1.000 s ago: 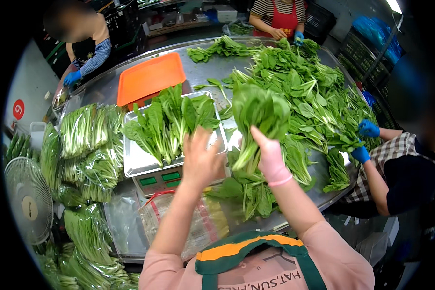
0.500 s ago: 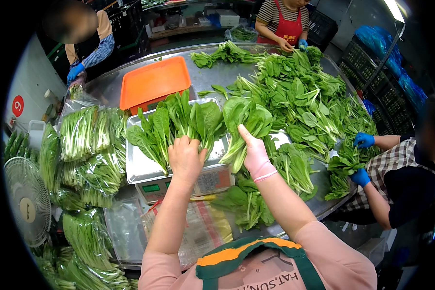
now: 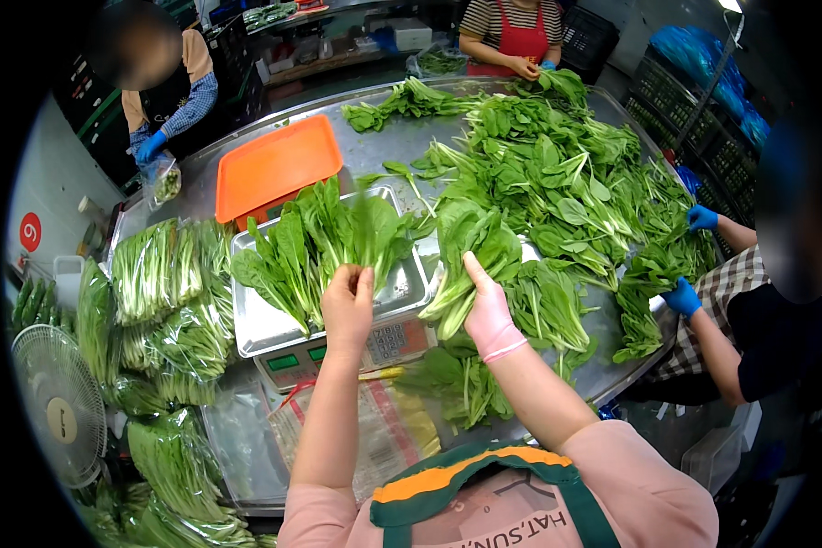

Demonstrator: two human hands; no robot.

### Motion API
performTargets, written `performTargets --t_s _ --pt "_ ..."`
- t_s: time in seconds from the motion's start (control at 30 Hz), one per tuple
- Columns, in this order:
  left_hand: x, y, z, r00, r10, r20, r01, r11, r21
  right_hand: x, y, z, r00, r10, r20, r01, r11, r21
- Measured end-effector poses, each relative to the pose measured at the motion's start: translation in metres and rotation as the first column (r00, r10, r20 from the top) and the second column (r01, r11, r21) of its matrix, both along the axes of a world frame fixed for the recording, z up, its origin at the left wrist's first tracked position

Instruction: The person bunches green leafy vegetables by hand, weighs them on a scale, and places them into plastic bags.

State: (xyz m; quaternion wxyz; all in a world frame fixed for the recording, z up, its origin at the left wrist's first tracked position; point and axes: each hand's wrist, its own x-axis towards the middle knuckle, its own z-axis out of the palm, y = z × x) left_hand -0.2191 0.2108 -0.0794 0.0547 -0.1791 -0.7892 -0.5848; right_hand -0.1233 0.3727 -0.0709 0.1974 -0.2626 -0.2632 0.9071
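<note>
My left hand, bare, is raised over the front of a digital scale. Its thumb and fingers are pinched together on a leafy green stalk, which is smeared by motion. Behind it, loose leafy greens lie on the scale's metal tray. My right hand, in a thin pink glove, is closed round a bunch of leafy greens just right of the tray, thumb on top. More greens lie beside and below that hand.
An orange tray stands behind the scale. Bagged greens and a fan are at left. A large heap of greens covers the table's right side. Co-workers' gloved hands work at the right, far side and far left.
My left hand has lifted off the greens on the tray, its fingers now pinched. My right hand still holds its bunch. The view has shifted slightly.
</note>
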Motion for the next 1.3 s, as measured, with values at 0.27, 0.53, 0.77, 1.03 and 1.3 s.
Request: performTargets --t_s 0.27,0.53,0.77,1.03,1.3 --pt "0.045 0.021 0.013 0.935 -0.228 0.272 0.058 0.853 0.518 0.017 -0.016 0.012 0.986 0.134 -0.097 -0.144 0.984 -0.103" --pt "0.077 0.035 0.007 0.861 -0.318 0.397 -0.029 0.748 0.663 0.037 -0.017 -0.006 0.955 0.29 -0.071 -0.292 0.956 -0.022" --pt "0.082 0.023 -0.018 0.993 -0.121 0.009 0.117 0.971 0.21 0.045 -0.026 0.007 0.983 0.183 -0.02 -0.181 0.982 0.053" --pt "0.086 0.03 -0.012 0.887 -0.361 0.287 0.208 0.868 0.451 0.049 -0.016 0.012 0.974 0.223 -0.051 -0.217 0.972 0.093" --pt "0.104 0.05 -0.025 0.808 -0.436 0.398 0.025 0.699 0.715 0.051 0.012 -0.018 0.993 0.082 0.085 -0.084 0.996 0.017"
